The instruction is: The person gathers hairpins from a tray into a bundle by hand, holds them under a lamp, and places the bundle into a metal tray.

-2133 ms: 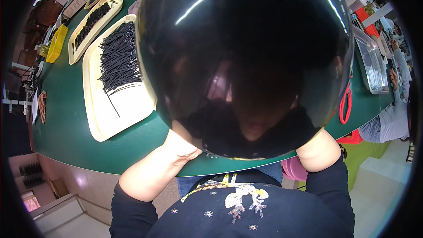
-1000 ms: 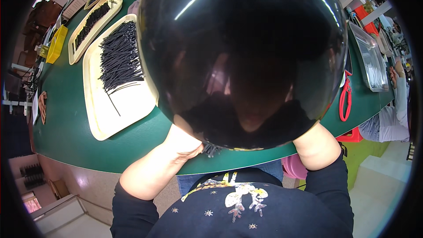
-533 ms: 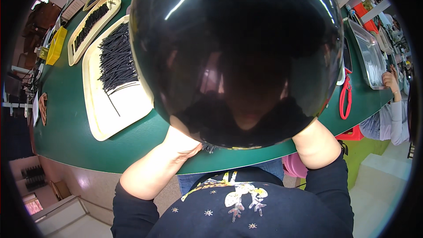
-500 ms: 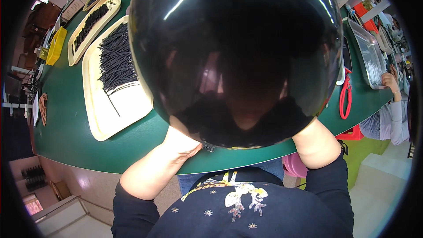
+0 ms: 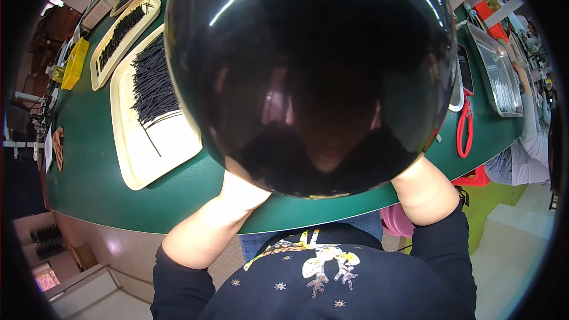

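Note:
A large, round, glossy black dome point(image 5: 314, 83) fills the middle of the view and reflects lights and dark shapes. It hides most of both my hands and whatever lies under it. My left hand point(image 5: 242, 188) reaches beneath its lower left edge; the wrist shows, but the fingers do not. From the lower right, my right hand point(image 5: 412, 175) goes under the dome's other side, its fingers hidden too. Left of the dome, a cream tray point(image 5: 127, 142) holds a heap of thin black sticks point(image 5: 155, 80), a few lying loose. What either hand holds or touches cannot be seen.
Farther left on the green table point(image 5: 195, 201) are a second cream tray point(image 5: 101, 74) of black pieces and a yellow bin point(image 5: 76, 64). To the right lie a red-handled tool point(image 5: 466, 133), a phone point(image 5: 464, 68) and a clear tray point(image 5: 481, 62). Co-workers sit at the far left and right.
The dome appears shifted slightly left. My left hand has turned slightly, and the small dark bundle beside it is now out of sight. At the right, a co-worker's hand has left the clear tray's near edge.

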`<state>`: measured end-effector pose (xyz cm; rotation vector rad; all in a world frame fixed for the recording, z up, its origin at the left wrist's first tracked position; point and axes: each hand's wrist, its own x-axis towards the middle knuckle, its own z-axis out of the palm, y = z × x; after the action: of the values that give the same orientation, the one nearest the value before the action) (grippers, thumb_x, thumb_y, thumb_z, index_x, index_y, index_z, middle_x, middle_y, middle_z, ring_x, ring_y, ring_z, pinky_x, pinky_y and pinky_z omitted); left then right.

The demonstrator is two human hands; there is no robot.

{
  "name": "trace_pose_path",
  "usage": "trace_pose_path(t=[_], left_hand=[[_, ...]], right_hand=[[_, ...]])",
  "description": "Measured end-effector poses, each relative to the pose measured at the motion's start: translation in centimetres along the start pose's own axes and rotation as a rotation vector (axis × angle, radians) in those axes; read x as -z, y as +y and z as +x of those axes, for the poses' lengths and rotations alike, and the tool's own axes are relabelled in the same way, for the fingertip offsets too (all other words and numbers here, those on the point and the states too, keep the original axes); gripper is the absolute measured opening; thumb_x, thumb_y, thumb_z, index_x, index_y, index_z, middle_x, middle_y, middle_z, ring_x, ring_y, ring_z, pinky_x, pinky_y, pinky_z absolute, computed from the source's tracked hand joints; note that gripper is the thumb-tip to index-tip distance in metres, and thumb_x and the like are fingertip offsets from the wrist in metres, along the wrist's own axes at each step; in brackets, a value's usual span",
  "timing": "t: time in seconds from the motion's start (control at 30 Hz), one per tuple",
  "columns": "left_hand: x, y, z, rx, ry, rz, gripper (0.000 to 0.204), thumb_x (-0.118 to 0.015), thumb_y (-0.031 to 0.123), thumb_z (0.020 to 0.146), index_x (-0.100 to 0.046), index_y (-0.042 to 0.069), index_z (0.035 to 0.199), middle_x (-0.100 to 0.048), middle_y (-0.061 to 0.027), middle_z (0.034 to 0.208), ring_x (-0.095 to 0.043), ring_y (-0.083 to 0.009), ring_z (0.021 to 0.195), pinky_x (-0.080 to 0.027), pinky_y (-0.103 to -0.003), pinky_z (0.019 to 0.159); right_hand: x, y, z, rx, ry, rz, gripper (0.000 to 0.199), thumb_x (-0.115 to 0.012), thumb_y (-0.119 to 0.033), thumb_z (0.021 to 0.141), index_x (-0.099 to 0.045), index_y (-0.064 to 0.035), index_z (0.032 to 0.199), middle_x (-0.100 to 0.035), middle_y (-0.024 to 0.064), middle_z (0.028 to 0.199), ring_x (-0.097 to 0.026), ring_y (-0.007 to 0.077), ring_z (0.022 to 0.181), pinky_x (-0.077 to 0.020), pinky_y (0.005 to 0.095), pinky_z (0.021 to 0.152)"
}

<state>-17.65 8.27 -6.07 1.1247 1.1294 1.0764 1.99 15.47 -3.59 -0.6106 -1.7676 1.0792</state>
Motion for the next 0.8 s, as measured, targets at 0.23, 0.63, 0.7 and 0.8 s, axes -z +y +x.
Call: trace_pose_path(t=[0.23, 0.63, 0.7, 0.8], left_hand=[[0.4, 0.0, 0.5, 0.101, -0.101, -0.195, 0.007, -0.063, 0.001, 0.088, -0.064, -0.002, 0.093, -0.062, -0.0074, 0.079, -0.060, -0.0134, 0.068, -0.050, -0.023, 0.063], [-0.8, 0.4, 0.0, 0.172, -0.009, -0.544, 0.006, -0.062, 0.002, 0.088, -0.064, -0.004, 0.090, -0.063, -0.0084, 0.076, -0.059, -0.0145, 0.062, -0.049, -0.024, 0.058], [-0.5, 0.1, -0.2, 0.173, 0.037, -0.500, 0.006, -0.062, 0.002, 0.088, -0.064, -0.004, 0.090, -0.063, -0.0085, 0.076, -0.059, -0.0143, 0.062, -0.049, -0.024, 0.058], [0.6, -0.3, 0.1, 0.307, 0.037, -0.405, 0.007, -0.063, 0.003, 0.088, -0.064, -0.003, 0.090, -0.063, -0.0082, 0.075, -0.059, -0.0140, 0.062, -0.049, -0.024, 0.058]], right_hand=[[-0.3, 0.8, -0.2, 0.173, 0.131, -0.046, 0.012, -0.062, 0.002, 0.075, -0.065, 0.0044, 0.087, -0.067, 0.0112, 0.073, -0.062, 0.0142, 0.060, -0.0474, 0.0255, 0.055], [-0.1, 0.1, 0.1, 0.132, 0.048, 0.015, 0.017, -0.067, -0.001, 0.072, -0.066, 0.0032, 0.088, -0.069, 0.0109, 0.077, -0.066, 0.0182, 0.065, -0.0514, 0.0275, 0.063], [-0.7, 0.8, -0.1, 0.071, 0.081, 0.085, 0.017, -0.067, -0.002, 0.072, -0.066, 0.0024, 0.088, -0.069, 0.0109, 0.078, -0.066, 0.0182, 0.066, -0.0514, 0.0279, 0.063], [-0.5, 0.5, 0.3, 0.097, 0.098, 0.090, 0.017, -0.067, -0.001, 0.072, -0.066, 0.0023, 0.089, -0.069, 0.0107, 0.077, -0.066, 0.0181, 0.065, -0.0512, 0.0275, 0.062]])
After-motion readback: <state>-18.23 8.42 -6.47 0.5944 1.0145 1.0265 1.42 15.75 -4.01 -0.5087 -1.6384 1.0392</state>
